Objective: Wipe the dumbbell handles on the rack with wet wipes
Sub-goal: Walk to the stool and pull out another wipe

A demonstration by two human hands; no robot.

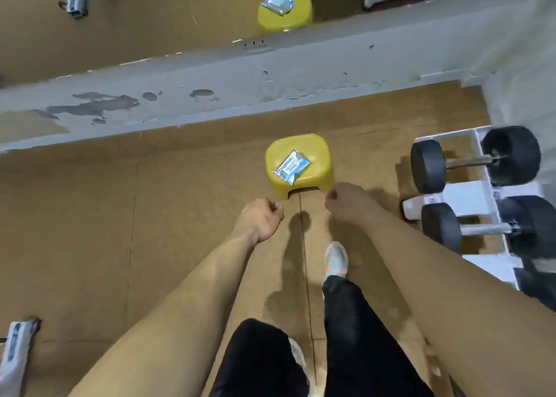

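Observation:
A silver-blue pack of wet wipes (291, 167) lies on a yellow plastic stool (319, 147) on the brown floor ahead of me. Both my arms stretch forward and down. My left hand (261, 220) hangs just short of the stool's near left corner, fingers loosely curled and holding nothing. My right hand (346, 202) hangs by the stool's near right corner, also loosely curled and holding nothing. A white dumbbell rack (478, 199) stands at the right with two black dumbbells; the upper handle (464, 161) and the lower handle (486, 228) are bare metal.
A low grey wall base (210, 96) runs across behind the stool, with a mirror above it reflecting the stool and pack. My legs and a grey-orange shoe (336, 260) are below the hands. A white-grey object (16, 354) lies at the lower left.

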